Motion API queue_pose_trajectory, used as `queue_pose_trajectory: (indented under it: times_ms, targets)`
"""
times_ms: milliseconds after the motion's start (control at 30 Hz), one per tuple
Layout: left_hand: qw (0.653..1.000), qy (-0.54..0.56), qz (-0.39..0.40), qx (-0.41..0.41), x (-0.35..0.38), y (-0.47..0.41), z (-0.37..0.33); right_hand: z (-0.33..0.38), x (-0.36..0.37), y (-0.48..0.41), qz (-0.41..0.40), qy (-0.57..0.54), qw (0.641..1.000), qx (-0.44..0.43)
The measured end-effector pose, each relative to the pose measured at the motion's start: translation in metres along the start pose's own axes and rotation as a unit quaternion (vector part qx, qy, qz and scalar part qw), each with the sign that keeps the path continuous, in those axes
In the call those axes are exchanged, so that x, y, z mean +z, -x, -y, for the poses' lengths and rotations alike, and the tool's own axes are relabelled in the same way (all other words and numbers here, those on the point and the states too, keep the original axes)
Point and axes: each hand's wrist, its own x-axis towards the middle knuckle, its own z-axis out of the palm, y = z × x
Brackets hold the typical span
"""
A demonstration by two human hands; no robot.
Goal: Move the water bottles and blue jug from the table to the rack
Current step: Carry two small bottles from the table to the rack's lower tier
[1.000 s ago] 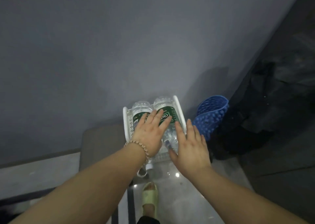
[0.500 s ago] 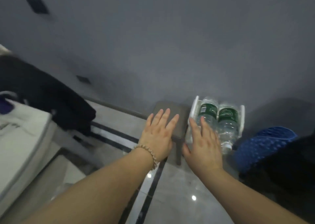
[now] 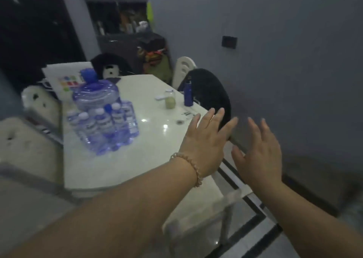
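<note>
Grey walls close in a dim room, with a dark switch plate (image 3: 229, 41) on the right-hand wall and cluttered shelves at the back. A glossy white desk (image 3: 149, 165) fills the middle of the view, which is blurred by motion.

The blue jug (image 3: 96, 94) stands upright near the desk's left edge, toward the far left corner, its blue cap on top. The water bottles (image 3: 104, 124) stand in a tight cluster just in front of the jug, touching one another along the same left edge. They are clear with white caps and one blue one, and the blur hides their exact count.

Near the far right edge stand a small glass jar (image 3: 170, 101) with pale contents and, just beside it, a dark blue flask (image 3: 188, 94). Behind that edge a chair is draped in a black garment (image 3: 211, 93). A white chair (image 3: 39, 104) sits past the left edge.

The left grip (image 3: 206, 144) is released, with its fingers straight and spread, palm down. It hovers over the desk's right edge and holds nothing, well apart from the bottles. A beaded bracelet (image 3: 188, 164) circles its wrist. The right grip (image 3: 259, 151) is also released, fingers splayed, and it hangs beyond the right edge above the pale floor (image 3: 253, 191) with its black stripes.
</note>
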Motion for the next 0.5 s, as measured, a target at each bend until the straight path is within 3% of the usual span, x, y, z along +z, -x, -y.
queue_pose_trajectory:
  times_ms: [100, 200, 500]
  targets:
    - [0.998, -0.041, 0.035, -0.019, -0.045, 0.075, 0.1, 0.095, 0.03, 0.009, 0.031, -0.001, 0.999, -0.017]
    - [0.991, -0.069, 0.067, -0.093, -0.07, 0.131, 0.18, 0.173, 0.058, 0.027, 0.065, 0.008, 0.997, -0.047]
    - [0.972, -0.066, 0.106, -0.197, -0.046, 0.197, 0.3, 0.295, 0.139, 0.022, 0.126, 0.036, 0.979, -0.158]
